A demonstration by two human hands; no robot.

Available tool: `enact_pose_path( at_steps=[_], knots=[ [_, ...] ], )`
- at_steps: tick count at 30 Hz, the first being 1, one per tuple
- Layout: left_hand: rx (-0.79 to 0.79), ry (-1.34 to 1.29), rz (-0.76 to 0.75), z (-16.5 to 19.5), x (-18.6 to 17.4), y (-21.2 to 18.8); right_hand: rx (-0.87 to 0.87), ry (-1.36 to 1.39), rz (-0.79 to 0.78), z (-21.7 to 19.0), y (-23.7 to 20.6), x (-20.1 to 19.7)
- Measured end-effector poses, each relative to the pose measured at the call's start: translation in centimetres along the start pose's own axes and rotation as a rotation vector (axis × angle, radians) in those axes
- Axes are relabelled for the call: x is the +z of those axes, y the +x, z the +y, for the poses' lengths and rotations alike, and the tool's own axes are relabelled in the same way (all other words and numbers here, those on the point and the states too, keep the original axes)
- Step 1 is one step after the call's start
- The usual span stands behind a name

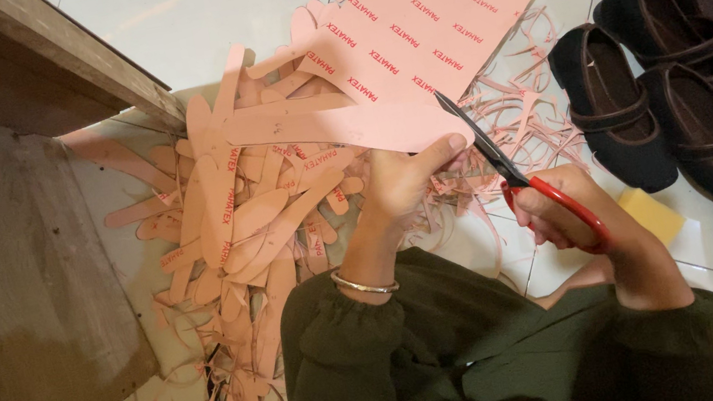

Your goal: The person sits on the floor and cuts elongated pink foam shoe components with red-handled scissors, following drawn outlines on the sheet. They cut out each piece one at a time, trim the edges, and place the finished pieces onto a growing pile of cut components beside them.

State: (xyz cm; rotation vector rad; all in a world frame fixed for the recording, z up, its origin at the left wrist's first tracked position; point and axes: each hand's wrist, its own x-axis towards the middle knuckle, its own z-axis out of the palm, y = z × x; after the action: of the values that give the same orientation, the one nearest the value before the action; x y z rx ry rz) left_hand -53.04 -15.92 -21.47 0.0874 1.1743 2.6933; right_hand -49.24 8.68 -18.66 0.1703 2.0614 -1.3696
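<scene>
Pink, black and red over a white tiled floor

The flat pink sheet of insole board [432,12] carries rows of red printed lettering, and the heap of pink sole-shaped cut-outs [247,203] and thin curled pink trimmings [534,120] shares its salmon tone. The scissors [519,170] have dark blades and bright red handles. Both long sleeves [456,347] are dark olive green, with a silver-coloured bangle [365,283]. The slip-on shoes [694,104] are black, beside a yellow block [654,213]. The glossy floor tiles [183,8] are white; the wooden bench [5,266] is brown.

No packages, signs or screens; only red printed marks repeating across my pink sheet [432,12] on the floor.
</scene>
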Motion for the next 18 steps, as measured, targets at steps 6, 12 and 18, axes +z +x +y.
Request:
enact_pose_path(
  at_steps=[6,12,18],
  knots=[
    [-0.085,0.215,-0.054,-1.8,-0.5,-0.1,-0.138,0.304,0.135,0.3,1.5,1.0],
    [-0.152,0.228,-0.243,-4.3,1.4,-0.3,-0.085,0.297,0.193,0.0,1.4,0.7],
    [-0.159,-0.017,0.095,-3.2,1.1,0.7,-0.035,0.255,0.395,-0.5,0.7,-1.7]
  ],
)
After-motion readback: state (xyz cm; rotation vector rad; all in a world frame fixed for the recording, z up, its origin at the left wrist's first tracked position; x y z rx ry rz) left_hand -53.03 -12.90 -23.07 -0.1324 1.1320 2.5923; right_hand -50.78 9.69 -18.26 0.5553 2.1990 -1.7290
